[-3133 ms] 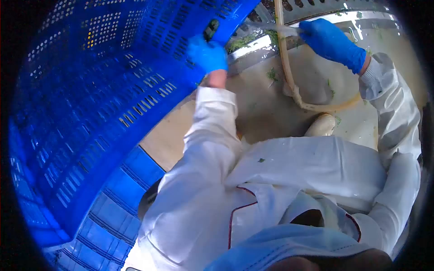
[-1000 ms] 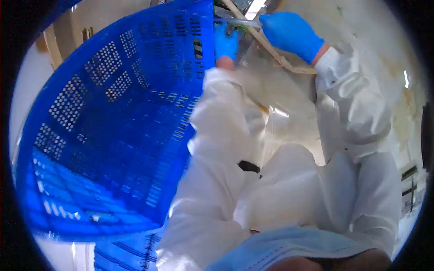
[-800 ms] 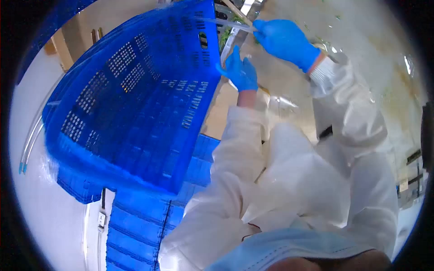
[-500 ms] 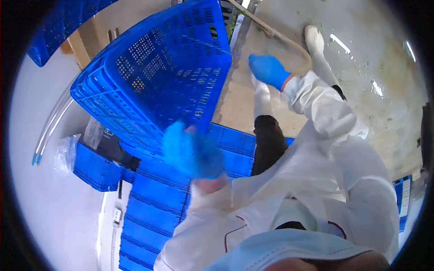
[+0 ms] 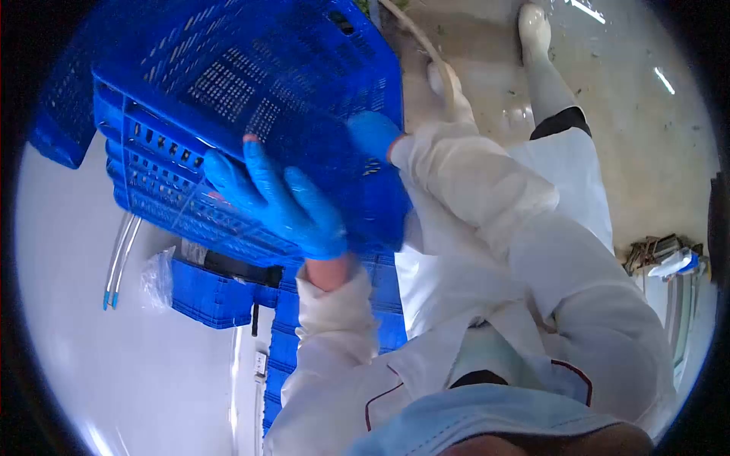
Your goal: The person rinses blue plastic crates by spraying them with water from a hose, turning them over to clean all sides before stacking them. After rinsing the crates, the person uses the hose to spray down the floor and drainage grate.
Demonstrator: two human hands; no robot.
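A large blue perforated plastic crate [image 5: 251, 83] is held up in front of me, tilted on its side. My left hand [image 5: 277, 199], in a blue glove, grips its lower rim with the fingers spread over the edge. My right hand [image 5: 372, 133], also blue-gloved, presses against the crate's near wall at the right, fingers partly hidden behind the plastic. White sleeves and a white coat fill the lower right.
More blue crates [image 5: 220, 292] are stacked below, against a white wall [image 5: 114, 365]. Two thin tubes [image 5: 118, 258] with blue tips run down that wall. A tan hose [image 5: 418, 45] lies on the wet floor [image 5: 631, 137], scattered with green bits, next to my white boots [image 5: 532, 23].
My right hand let go of the hose and came to the crate. My left hand shifted from the crate's top edge to its lower rim, and the crate swung up and closer.
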